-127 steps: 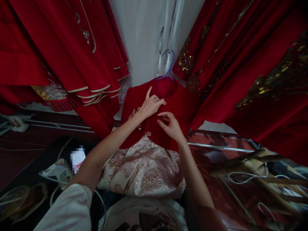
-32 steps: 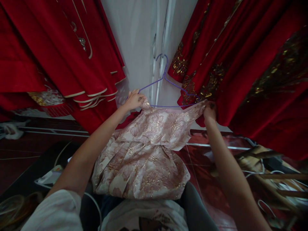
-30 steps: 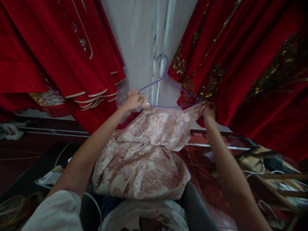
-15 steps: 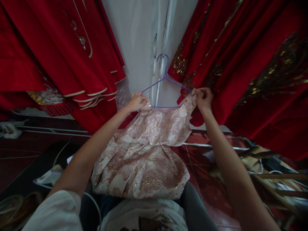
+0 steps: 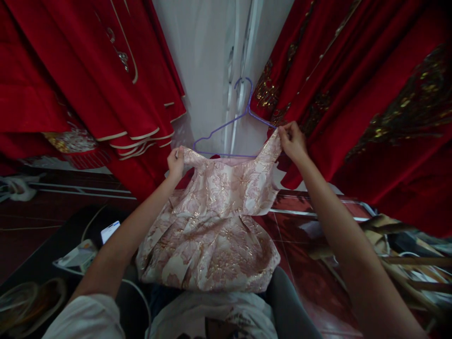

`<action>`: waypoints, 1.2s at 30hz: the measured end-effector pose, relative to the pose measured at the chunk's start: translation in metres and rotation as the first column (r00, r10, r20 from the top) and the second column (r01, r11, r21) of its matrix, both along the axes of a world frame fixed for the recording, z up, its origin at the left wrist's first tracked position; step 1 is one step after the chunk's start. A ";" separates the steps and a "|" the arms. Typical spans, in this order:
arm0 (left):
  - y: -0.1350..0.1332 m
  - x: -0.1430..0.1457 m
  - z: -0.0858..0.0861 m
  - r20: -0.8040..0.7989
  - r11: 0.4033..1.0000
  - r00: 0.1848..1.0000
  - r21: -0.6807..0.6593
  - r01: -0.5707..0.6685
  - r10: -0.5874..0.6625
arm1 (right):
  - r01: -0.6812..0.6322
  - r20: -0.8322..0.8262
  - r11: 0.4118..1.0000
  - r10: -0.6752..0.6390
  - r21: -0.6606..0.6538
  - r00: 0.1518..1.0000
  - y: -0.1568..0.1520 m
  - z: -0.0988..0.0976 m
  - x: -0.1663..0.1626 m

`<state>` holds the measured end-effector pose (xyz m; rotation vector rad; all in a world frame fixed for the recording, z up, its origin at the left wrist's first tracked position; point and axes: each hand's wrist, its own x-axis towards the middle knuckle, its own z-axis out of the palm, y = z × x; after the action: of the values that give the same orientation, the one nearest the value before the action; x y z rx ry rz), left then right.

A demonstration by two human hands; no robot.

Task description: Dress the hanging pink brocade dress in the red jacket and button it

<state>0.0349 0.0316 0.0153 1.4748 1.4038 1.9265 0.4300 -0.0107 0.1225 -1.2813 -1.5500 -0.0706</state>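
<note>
A pale pink dress [image 5: 226,188] with a gold flower pattern lies over my lap, its bodice stretched out in front of me. My left hand [image 5: 175,161] pinches the left shoulder strap, pulled out to the side. On the other side my right hand [image 5: 292,140] grips the right strap near its top. A purple hanger [image 5: 226,125] sits behind the neckline, its hook upright against the white wall. The hanger's left end shows bare, off the left strap. Its right end passes behind the right strap and is hidden there.
Red garments with gold trim, a left one [image 5: 134,94] and a right one [image 5: 353,103], hang on both sides. At lower left a dark surface [image 5: 88,219] holds a white card [image 5: 110,231] and a clear packet [image 5: 78,256]. Wooden slats [image 5: 416,260] stand at lower right.
My left hand has moved left and slightly down with the left strap, baring the hanger's left end. My right hand has risen a little and shifted left, still on its strap.
</note>
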 end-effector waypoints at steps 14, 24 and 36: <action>-0.008 -0.014 -0.010 0.189 0.952 0.943 -0.086 0.295 -0.275 | -0.001 -0.022 1.000 0.001 0.010 1.000 0.004 -0.005 -0.004; -0.014 -0.011 -0.001 0.163 0.925 0.921 -0.084 0.371 -0.354 | -0.017 -0.055 1.000 0.017 0.009 0.998 0.008 -0.010 -0.001; -0.018 -0.016 -0.007 0.248 0.904 0.886 -0.074 0.421 -0.392 | -0.036 -0.055 0.999 0.036 -0.006 0.998 0.008 -0.010 -0.004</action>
<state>0.0187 0.0138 0.0083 1.3133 0.9966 1.6469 0.4265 -0.0025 0.1129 -1.2504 -1.5274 -0.0072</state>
